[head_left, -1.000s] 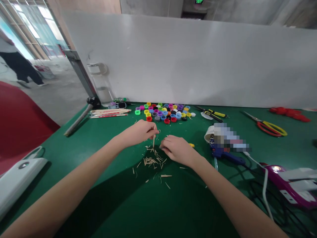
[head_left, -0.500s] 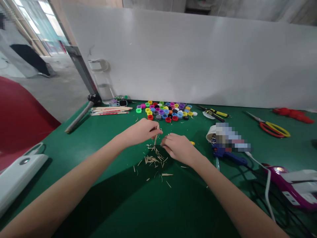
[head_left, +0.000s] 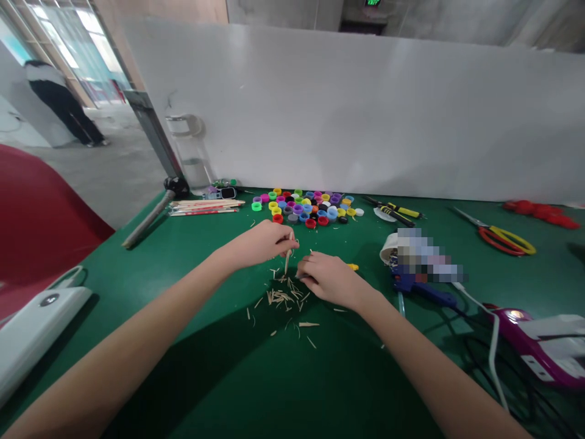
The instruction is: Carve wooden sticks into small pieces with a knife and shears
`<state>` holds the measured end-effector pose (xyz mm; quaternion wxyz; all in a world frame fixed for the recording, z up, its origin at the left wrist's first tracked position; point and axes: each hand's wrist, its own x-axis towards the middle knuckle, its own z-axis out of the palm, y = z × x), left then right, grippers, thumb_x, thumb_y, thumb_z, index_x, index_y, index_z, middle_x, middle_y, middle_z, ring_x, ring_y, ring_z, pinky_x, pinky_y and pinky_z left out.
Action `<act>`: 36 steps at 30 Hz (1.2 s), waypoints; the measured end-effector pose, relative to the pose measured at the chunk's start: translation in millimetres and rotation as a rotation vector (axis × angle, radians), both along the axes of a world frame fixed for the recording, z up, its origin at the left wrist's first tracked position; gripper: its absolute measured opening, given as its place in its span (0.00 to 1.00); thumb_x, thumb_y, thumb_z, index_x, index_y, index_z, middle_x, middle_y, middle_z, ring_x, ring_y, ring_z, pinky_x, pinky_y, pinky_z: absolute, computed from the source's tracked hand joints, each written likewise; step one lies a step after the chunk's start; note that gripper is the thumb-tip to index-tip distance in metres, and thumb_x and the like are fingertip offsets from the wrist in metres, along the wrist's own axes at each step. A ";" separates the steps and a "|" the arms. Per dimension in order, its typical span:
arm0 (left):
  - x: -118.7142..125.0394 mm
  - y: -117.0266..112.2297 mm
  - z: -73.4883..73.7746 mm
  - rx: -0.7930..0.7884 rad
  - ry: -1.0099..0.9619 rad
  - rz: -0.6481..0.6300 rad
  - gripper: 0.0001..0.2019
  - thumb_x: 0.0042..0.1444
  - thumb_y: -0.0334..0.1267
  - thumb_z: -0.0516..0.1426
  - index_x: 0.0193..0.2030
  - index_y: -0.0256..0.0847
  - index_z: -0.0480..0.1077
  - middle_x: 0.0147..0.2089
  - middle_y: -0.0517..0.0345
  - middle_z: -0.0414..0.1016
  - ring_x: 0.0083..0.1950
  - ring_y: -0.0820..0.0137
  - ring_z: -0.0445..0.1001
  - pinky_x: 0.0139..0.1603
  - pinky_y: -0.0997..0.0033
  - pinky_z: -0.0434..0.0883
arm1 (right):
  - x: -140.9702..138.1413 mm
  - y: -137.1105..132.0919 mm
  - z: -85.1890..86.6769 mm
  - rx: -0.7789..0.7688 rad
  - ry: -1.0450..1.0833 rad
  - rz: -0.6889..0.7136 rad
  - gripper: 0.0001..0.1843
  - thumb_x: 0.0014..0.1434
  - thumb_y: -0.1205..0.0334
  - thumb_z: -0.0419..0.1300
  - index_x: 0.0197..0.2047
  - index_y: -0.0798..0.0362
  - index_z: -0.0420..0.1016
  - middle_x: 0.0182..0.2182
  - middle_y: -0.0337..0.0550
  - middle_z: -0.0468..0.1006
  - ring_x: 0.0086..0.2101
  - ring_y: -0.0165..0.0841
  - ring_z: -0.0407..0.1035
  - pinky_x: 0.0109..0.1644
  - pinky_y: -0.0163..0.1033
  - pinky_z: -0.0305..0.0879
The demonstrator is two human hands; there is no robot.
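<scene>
My left hand pinches a thin wooden stick upright, its lower tip pointing at the green table. My right hand is closed just to the right of the stick, fingers curled down near the tip; what it grips is hidden. Below both hands lies a scatter of wood shavings. A small yellow piece peeks out beside my right hand.
Several coloured plastic caps lie behind the hands, a bundle of wooden sticks to their left. A blue glue gun, white cup, screwdrivers, red-yellow scissors are at the right; a white device at the left.
Both hands stay in place over the shavings; the stick has shifted only slightly. A person in the background at the left has moved.
</scene>
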<state>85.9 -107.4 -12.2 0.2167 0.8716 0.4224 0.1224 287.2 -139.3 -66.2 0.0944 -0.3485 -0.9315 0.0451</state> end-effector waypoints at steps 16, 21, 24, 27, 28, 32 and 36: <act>1.3 -1.8 2.0 0.037 0.012 -0.057 0.18 0.62 0.46 0.46 0.29 0.39 0.69 0.26 0.59 0.74 0.23 0.77 0.64 0.24 0.74 0.59 | -1.4 5.4 1.7 0.027 0.012 -0.062 0.04 0.56 0.69 0.54 0.35 0.53 0.69 0.31 0.40 0.74 0.35 0.31 0.64 0.30 0.35 0.50; 4.1 -2.4 3.8 0.063 0.029 -0.080 0.18 0.62 0.45 0.46 0.28 0.38 0.69 0.24 0.59 0.72 0.23 0.77 0.64 0.25 0.74 0.59 | -1.4 9.9 -1.3 0.019 0.002 -0.058 0.05 0.56 0.67 0.54 0.34 0.52 0.70 0.30 0.41 0.75 0.32 0.31 0.65 0.32 0.36 0.51; 4.0 -2.9 3.0 0.061 0.029 -0.049 0.19 0.62 0.46 0.46 0.28 0.38 0.69 0.24 0.58 0.72 0.23 0.76 0.64 0.24 0.73 0.58 | -2.4 12.2 0.4 0.009 -0.010 -0.053 0.05 0.56 0.67 0.54 0.33 0.52 0.71 0.30 0.40 0.76 0.30 0.30 0.66 0.33 0.37 0.52; 4.4 -4.8 2.3 0.072 0.033 -0.039 0.18 0.62 0.45 0.46 0.28 0.38 0.69 0.25 0.58 0.72 0.23 0.76 0.63 0.24 0.73 0.58 | -3.9 13.3 2.4 -0.014 -0.020 -0.052 0.05 0.56 0.68 0.54 0.33 0.52 0.71 0.30 0.40 0.77 0.31 0.31 0.67 0.34 0.37 0.52; 4.7 -5.5 2.1 0.076 0.035 -0.043 0.18 0.62 0.45 0.46 0.28 0.38 0.69 0.25 0.58 0.72 0.23 0.76 0.63 0.24 0.73 0.58 | -4.2 13.2 2.7 -0.019 -0.021 -0.053 0.05 0.56 0.68 0.54 0.33 0.52 0.71 0.30 0.40 0.77 0.31 0.31 0.67 0.34 0.38 0.52; 4.7 -5.8 1.4 0.052 0.020 -0.042 0.17 0.62 0.45 0.46 0.29 0.39 0.69 0.26 0.58 0.73 0.24 0.76 0.65 0.24 0.74 0.59 | -3.8 9.9 1.2 -0.001 -0.020 -0.051 0.04 0.56 0.68 0.55 0.34 0.52 0.70 0.32 0.40 0.76 0.33 0.31 0.67 0.34 0.37 0.52; 0.7 -0.3 -0.9 -0.025 -0.002 0.004 0.17 0.61 0.47 0.46 0.31 0.40 0.69 0.29 0.58 0.75 0.27 0.74 0.69 0.26 0.74 0.61 | -1.9 3.3 0.8 0.049 -0.059 -0.051 0.04 0.57 0.68 0.55 0.35 0.52 0.70 0.31 0.41 0.76 0.32 0.31 0.66 0.32 0.36 0.51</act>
